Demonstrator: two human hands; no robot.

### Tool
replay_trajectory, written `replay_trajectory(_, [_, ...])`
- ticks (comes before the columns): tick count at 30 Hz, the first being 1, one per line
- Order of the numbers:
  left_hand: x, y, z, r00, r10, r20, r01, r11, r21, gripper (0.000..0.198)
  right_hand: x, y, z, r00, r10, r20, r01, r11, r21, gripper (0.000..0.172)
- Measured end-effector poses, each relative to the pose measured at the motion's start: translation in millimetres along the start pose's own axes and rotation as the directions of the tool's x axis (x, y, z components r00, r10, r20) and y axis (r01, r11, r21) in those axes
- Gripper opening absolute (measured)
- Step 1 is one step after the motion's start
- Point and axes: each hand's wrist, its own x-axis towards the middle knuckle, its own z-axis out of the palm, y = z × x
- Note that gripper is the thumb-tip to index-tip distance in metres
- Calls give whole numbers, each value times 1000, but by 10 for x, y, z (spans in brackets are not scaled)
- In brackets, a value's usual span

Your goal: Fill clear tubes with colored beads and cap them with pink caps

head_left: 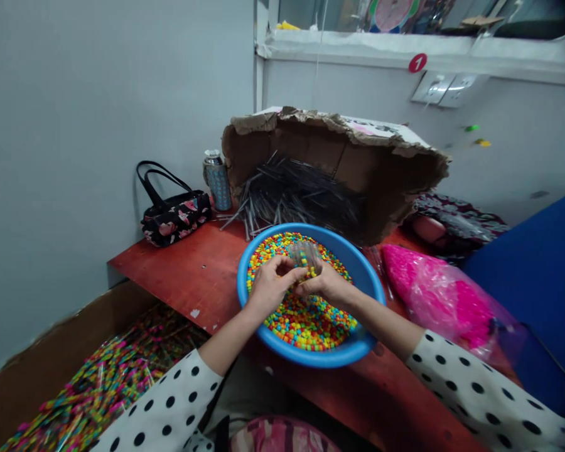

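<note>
A blue basin (311,359) full of small red, yellow, green and blue candy-like pieces (306,329) stands on the red table in front of me. Over the pieces, my right hand (329,282) closes around a bundle of clear plastic tubes (305,252), with a few coloured pieces showing in or against them. My left hand (274,284) meets the bundle from the left, thumb and fingers curled against its near end. The fingertips of both hands are partly hidden.
Behind the basin, a torn cardboard box (395,169) lies open with many clear tubes (301,188). A flask (218,182) and floral handbag (176,216) stand left. Pink items in a plastic bag (442,295) lie right. Filled tubes (122,364) are heaped below the table's left edge.
</note>
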Motion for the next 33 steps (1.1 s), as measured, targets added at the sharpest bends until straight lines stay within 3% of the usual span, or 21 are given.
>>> replay_trajectory(6, [-5, -17, -22, 999, -46, 7, 46, 994, -95, 24, 5, -9, 16, 998, 35, 44, -30, 995, -94, 52])
replay_trajectory(9, [-27, -21, -47, 993, -71, -96, 48, 973, -225, 26, -20, -121, -131, 1000, 13, -27, -23, 912, -410, 54])
replay_trajectory(10, [-34, -20, -55, 986, -81, -146, 38, 960, -276, 27, -31, -154, -208, 998, -2, -68, -38, 818, -574, 54])
replay_trajectory(12, [-45, -12, -65, 969, -98, -228, 12, 936, -351, 27, -44, -180, -365, 990, -16, -138, -110, 507, -855, 50])
replay_trajectory(14, [-53, -1, -66, 957, -99, -273, -14, 923, -384, 25, -24, -139, -462, 987, 27, -157, -159, 195, -968, 46])
replay_trajectory(16, [-59, 4, -66, 954, -84, -289, -37, 921, -387, 22, 46, -54, -452, 986, 99, -131, -137, 58, -989, 46])
replay_trajectory(17, [-61, 2, -68, 953, -74, -295, -47, 923, -383, 21, 96, -11, -408, 986, 127, -106, -114, 64, -991, 47])
replay_trajectory(19, [-63, -15, -77, 946, -61, -318, -62, 930, -363, 20, 201, 44, -278, 988, 131, -86, -108, 173, -979, 50])
replay_trajectory(23, [-57, -76, -91, 930, -54, -364, -67, 948, -312, 19, 265, -17, -78, 978, 44, -205, -188, 615, -765, 62])
replay_trajectory(26, [-42, -97, -65, 954, -69, -291, -12, 963, -269, 26, 163, -90, -29, 991, 30, -133, -91, 869, -486, 67])
replay_trajectory(28, [-31, -91, -39, 975, -94, -202, 47, 973, -228, 33, 89, -95, 13, 994, 3, -113, -48, 917, -396, 63])
replay_trajectory(33, [-30, -69, -4, 990, -105, -93, 95, 990, -107, 37, 6, -31, 177, 957, -153, -246, 47, 920, -389, 57])
